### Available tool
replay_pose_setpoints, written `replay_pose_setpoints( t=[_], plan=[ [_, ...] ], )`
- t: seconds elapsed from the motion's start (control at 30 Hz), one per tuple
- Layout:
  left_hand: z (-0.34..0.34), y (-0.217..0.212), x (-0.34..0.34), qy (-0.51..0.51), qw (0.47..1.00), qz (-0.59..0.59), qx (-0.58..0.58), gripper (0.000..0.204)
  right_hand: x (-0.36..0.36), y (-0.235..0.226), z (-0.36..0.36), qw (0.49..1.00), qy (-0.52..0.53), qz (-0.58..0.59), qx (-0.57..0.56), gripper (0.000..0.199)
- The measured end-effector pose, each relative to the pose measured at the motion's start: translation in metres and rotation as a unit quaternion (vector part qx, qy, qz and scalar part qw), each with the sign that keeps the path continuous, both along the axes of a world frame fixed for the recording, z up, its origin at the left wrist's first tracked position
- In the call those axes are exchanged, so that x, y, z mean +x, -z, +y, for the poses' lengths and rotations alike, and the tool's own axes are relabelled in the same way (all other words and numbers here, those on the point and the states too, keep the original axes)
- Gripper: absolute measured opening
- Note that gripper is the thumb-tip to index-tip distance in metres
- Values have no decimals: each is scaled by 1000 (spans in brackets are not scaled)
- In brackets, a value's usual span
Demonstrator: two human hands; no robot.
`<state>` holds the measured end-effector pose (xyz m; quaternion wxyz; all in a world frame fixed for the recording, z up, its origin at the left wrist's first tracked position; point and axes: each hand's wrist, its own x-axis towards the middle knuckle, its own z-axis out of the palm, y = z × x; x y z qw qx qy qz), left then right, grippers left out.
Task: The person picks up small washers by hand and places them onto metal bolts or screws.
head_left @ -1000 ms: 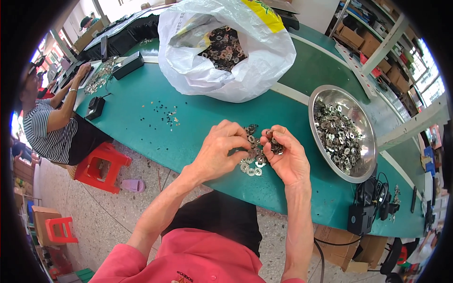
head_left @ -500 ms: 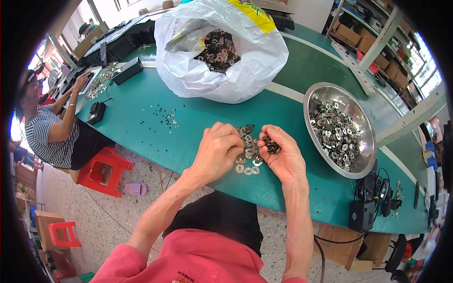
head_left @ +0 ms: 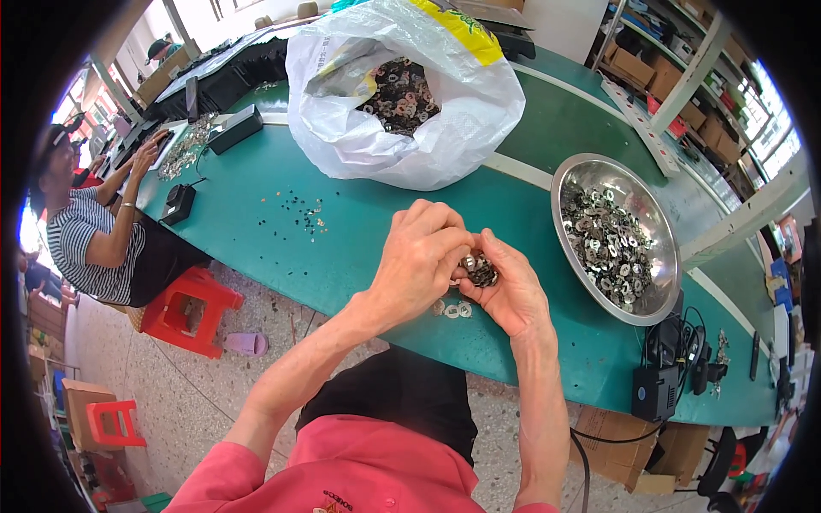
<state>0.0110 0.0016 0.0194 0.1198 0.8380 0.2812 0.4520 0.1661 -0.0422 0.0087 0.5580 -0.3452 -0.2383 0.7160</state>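
Note:
My right hand point(head_left: 516, 295) is cupped closed around a handful of small ring-shaped metal parts point(head_left: 481, 272), dark and silvery. Against it, my left hand point(head_left: 419, 256) is curled with its fingertips at the opening of the right palm, and pale parts show between the two hands. What lies deeper under the left fingers is hidden. A few loose metal parts point(head_left: 453, 309) lie flat on the green table point(head_left: 368, 222) just below my hands.
Beyond my hands stands an open white woven sack point(head_left: 342, 145) of similar parts. To the right, a steel bowl point(head_left: 667, 278) holds many more. Tiny black bits point(head_left: 299, 214) are scattered at left. Black adapters point(head_left: 657, 389) with cables sit right. Another person point(head_left: 94, 227) works at far left.
My left hand has moved right and up against the right hand. Most of the loose parts between my hands have left the tabletop or are covered now; a few stay below.

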Motion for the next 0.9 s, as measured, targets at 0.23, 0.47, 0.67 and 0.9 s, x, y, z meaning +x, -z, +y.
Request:
replay_pose_setpoints(
  t=[0.23,0.47,0.67,0.9],
  plan=[
    [8,-7,-21,0,1000,18,-8,20,8,7,3,998,14,57,-18,24],
    [1,10,-43,11,988,138,-66,15,8,5,2,998,25,57,-21,19],
    [-1,19,-37,-21,990,135,-22,8,6,4,3,999,27,33,-17,17],
    [5,19,-36,-36,998,39,-27,10,3,2,2,1000,19,-15,-3,19]
  ],
)
